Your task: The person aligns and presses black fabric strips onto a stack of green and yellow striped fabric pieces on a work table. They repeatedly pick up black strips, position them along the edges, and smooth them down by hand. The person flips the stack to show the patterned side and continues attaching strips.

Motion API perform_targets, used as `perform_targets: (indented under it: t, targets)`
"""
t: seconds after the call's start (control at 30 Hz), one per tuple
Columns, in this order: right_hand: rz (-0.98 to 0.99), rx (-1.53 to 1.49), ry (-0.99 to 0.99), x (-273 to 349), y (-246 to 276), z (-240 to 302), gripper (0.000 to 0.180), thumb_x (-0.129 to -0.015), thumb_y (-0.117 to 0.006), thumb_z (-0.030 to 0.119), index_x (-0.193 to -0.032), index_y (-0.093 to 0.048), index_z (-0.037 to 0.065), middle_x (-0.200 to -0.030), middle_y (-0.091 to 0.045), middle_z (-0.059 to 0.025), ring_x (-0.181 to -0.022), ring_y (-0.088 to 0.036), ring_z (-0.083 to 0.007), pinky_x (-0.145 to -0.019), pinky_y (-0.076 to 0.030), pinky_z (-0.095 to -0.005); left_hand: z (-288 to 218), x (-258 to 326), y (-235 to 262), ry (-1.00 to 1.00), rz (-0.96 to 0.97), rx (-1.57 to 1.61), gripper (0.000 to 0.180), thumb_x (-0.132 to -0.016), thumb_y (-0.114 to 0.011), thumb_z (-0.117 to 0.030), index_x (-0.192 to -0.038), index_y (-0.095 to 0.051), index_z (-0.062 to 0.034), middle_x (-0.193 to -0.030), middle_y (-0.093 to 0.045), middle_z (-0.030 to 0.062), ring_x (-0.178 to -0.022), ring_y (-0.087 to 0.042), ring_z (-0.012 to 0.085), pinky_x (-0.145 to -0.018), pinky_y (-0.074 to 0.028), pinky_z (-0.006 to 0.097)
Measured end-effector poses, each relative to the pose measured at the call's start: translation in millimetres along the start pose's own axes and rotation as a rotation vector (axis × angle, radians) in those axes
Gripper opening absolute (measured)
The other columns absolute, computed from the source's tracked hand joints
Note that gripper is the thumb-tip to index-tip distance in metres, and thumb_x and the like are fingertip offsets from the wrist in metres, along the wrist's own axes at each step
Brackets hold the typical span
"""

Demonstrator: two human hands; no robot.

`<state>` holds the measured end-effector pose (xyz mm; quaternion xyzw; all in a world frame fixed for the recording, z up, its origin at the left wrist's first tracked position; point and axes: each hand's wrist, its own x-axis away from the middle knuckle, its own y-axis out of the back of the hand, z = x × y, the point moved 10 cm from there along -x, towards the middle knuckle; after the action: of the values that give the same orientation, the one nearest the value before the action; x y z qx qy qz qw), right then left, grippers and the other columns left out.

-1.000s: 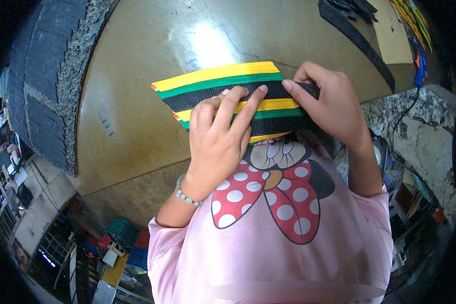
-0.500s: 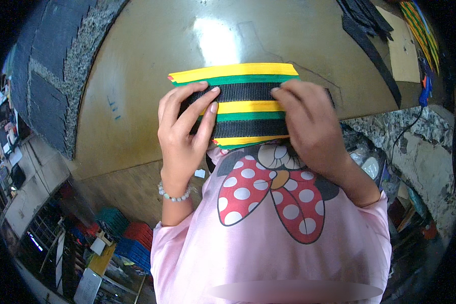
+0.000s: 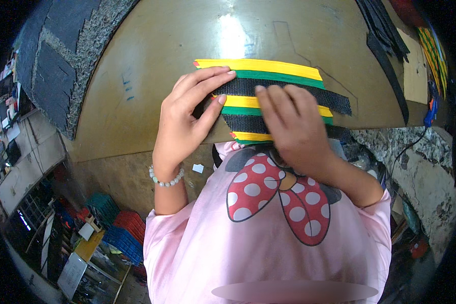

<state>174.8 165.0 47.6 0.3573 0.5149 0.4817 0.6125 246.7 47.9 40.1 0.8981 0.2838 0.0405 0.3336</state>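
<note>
Strips of black webbing (image 3: pixel 245 86) edged with yellow and green tape (image 3: pixel 286 67) lie in overlapping rows at the front of the table (image 3: pixel 162 50). The black ends stick out at the right, past the tape. My left hand (image 3: pixel 190 104) is open over the rows' left ends. Its fingertips rest on the top row and its thumb on the yellow band of the second row. My right hand (image 3: pixel 294 119), slightly blurred, is closed, with curled fingers pressed on the second row's tape and the black webbing above it. It hides part of the lower rows.
A pile of black strips (image 3: pixel 385 50) lies at the far right beside a pale board (image 3: pixel 413 68) and yellow-green tape strands (image 3: pixel 431 55). A blue tool with a cord (image 3: pixel 430 111) sits at the table's right edge. Dark sheets (image 3: pixel 55 76) cover the left side. Coloured crates (image 3: pixel 124 233) stand lower left.
The view has shifted, so the table contents appear further right. My right hand has moved left over the rows, uncovering their black right ends. My left hand stays at the left ends.
</note>
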Motion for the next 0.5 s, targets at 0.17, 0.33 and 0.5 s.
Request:
perform_targets:
  t: [0.17,0.33,0.5]
  targets:
    - [-0.028,-0.092,0.071,-21.8,-14.0,20.8,0.040,-0.081,-0.059,0.015,-0.115,-0.061,-0.007,-0.114,-0.054,-0.0146,-0.102,-0.052,-0.0297,-0.090,-0.047,-0.0393,5.3,5.0,2.4,0.006,-0.079,0.033,0.033,-0.079,-0.072,-0.002,-0.112,-0.071,-0.0048,-0.116,-0.066,0.0126,-0.108,-0.063,0.0271,-0.095,-0.049,0.037]
    - [-0.030,-0.129,0.003,-18.7,-11.3,13.8,0.044,-0.082,-0.058,0.016,-0.122,-0.060,-0.005,-0.113,-0.053,-0.0123,-0.102,-0.052,-0.0285,-0.090,-0.046,-0.0415,13.5,28.3,38.4,0.114,-0.393,-0.194,0.031,-0.081,-0.072,-0.006,-0.112,-0.071,-0.0039,-0.119,-0.062,0.0141,-0.113,-0.059,0.0296,-0.097,-0.047,0.039]
    - [-0.077,-0.049,0.050,-30.0,-2.5,20.2,0.039,-0.084,-0.056,0.012,-0.118,-0.060,-0.004,-0.111,-0.054,-0.0135,-0.102,-0.052,-0.0300,-0.088,-0.045,-0.0420,14.9,31.2,19.1,0.170,-0.297,-0.396,0.035,-0.089,-0.067,-0.016,-0.121,-0.065,-0.0032,-0.133,-0.053,0.0172,-0.130,-0.043,0.0378,-0.110,-0.032,0.047]
